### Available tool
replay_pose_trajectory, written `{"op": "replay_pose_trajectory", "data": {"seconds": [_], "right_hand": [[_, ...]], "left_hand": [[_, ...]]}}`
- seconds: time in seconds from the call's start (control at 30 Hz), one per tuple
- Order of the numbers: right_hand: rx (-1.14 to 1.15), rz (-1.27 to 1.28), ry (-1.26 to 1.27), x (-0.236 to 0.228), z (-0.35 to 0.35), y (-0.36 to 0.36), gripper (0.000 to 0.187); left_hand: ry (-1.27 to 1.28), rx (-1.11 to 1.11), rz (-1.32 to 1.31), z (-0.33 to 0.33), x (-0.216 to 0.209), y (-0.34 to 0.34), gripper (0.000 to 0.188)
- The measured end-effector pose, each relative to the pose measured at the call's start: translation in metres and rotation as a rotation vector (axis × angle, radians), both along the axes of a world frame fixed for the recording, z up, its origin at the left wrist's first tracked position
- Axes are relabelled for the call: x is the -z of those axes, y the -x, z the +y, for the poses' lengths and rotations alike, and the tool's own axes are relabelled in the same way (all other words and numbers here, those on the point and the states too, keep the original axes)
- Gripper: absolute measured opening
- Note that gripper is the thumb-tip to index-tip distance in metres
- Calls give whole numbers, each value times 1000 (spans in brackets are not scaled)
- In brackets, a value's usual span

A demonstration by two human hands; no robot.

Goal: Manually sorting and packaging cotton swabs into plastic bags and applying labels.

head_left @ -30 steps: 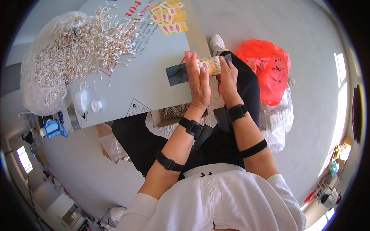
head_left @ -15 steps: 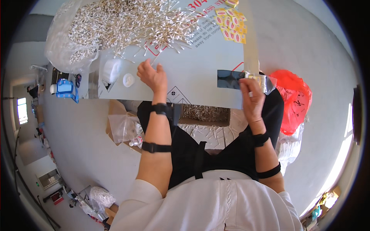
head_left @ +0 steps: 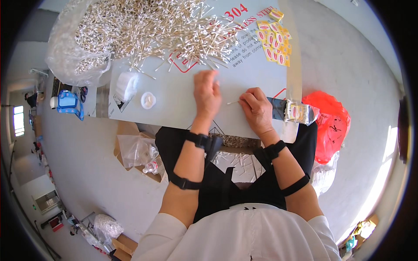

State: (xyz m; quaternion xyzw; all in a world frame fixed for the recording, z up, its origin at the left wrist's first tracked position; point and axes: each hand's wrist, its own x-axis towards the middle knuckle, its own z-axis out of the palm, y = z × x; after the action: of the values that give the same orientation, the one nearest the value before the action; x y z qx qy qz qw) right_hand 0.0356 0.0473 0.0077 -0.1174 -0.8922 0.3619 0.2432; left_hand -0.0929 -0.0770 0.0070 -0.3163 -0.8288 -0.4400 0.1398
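Observation:
My right hand (head_left: pixel 257 109) is pinched closed on a cotton swab (head_left: pixel 232 103), whose white tip points left. To its left hovers my left hand (head_left: pixel 206 95) over the grey sheet-topped table (head_left: pixel 174 108); its fingers are smeared by motion, and whether they hold anything is unclear. Beyond both hands spreads a large heap of loose cotton swabs (head_left: pixel 170 32), partly inside a clear plastic bag (head_left: pixel 65 65). Right of my right hand, a clear pack of cotton swabs (head_left: pixel 297 112) with a yellow label lies at the end of a dark strip (head_left: pixel 278 107).
Yellow labels (head_left: pixel 274 43) lie at the far right. Clear white cups (head_left: pixel 127 86) and a small round white dish (head_left: pixel 148 100) stand at the left, near a blue packet (head_left: pixel 69 102). A red bag (head_left: pixel 331 130) hangs right; a swab-filled box (head_left: pixel 237 141) sits below the table edge.
My right hand has moved left, away from the pack, and now a swab shows in its fingers. My left hand has moved right, toward it. The view has shifted slightly.

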Motion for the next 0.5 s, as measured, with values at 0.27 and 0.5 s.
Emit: {"op": "replay_pose_trajectory", "data": {"seconds": [0.27,0.5], "right_hand": [[38,-30,59,-6,-2,2,9],[42,-19,52,-6,0,2,9]], "left_hand": [[238,14,176,19,0,46,16],[102,35,134,17,2,-7,15]]}}
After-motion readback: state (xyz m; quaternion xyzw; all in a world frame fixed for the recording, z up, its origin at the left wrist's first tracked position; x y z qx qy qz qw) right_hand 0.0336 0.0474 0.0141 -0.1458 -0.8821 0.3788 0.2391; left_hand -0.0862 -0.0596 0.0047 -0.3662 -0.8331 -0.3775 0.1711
